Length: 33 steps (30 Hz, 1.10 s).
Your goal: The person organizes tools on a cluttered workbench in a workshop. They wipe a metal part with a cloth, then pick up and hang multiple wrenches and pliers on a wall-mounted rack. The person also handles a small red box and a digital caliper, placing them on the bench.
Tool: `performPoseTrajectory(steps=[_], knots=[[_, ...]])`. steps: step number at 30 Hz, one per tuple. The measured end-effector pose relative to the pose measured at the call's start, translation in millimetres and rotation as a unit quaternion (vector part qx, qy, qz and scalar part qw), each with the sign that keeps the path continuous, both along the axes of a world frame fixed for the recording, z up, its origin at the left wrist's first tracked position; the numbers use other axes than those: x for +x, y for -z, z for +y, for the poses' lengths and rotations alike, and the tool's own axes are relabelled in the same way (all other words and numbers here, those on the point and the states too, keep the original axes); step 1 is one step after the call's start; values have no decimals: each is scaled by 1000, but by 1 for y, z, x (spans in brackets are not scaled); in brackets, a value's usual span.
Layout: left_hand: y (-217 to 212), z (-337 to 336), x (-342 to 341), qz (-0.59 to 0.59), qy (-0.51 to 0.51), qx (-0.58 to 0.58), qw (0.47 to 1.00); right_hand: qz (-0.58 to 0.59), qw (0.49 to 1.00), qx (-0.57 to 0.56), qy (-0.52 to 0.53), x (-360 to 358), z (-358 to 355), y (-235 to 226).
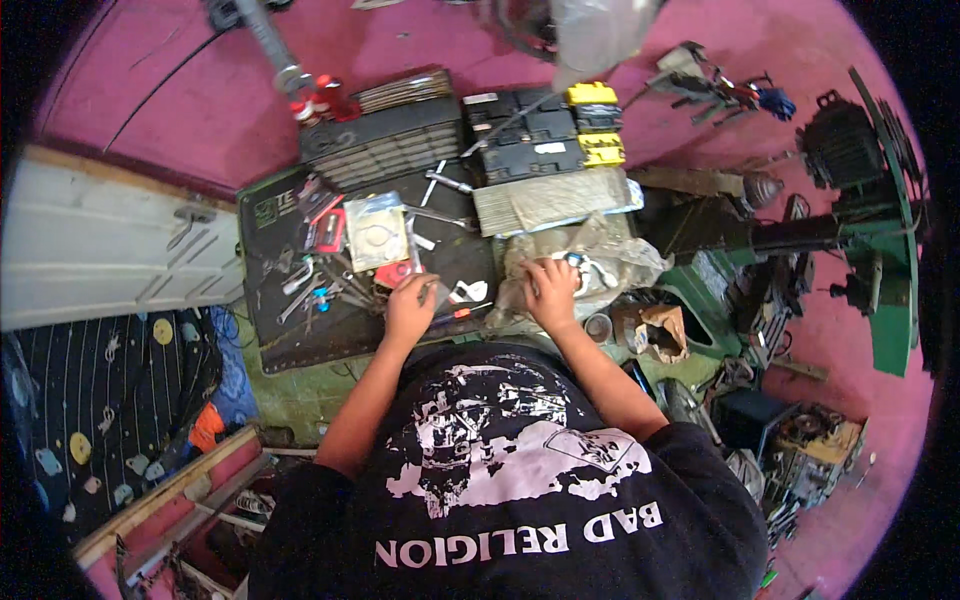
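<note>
Here, the right hand (pixel 552 288) is resting half-spread on the plastic bag (pixel 638 262) near the front right corner of the table (pixel 300 343), probably steadying it. The left hand (pixel 409 306) is sitting curled beside a red packet (pixel 393 273); I cannot tell if it is gripping anything. Spanners (pixel 293 304) are lying toward the left edge, likely for reach; a black case (pixel 390 127) is lining the back edge.

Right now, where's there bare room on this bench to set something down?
The dark work surface shows a bare strip at its near-left corner, below the scattered tools, and a smaller patch left of the crumpled clear plastic. Packets and tools crowd the area beyond your left hand; your right hand is over the plastic.
</note>
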State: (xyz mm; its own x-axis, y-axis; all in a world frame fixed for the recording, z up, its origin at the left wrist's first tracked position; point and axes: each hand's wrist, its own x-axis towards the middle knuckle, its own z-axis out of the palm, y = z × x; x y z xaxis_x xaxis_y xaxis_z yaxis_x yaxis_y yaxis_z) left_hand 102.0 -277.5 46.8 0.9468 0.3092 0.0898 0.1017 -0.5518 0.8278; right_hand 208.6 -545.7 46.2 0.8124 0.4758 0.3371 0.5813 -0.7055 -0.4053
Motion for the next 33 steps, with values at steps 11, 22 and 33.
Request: performPoseTrajectory(steps=[11,22,33], knots=[[34,162,-119,72,-228,151,959,22,938,-101,-330,-31,228,19],[61,223,-123,158,-116,95,976,-11,872,-299,-388,-95,368,41],[58,210,-112,197,-152,6,968,-22,914,-215,-342,-102,361,60]])
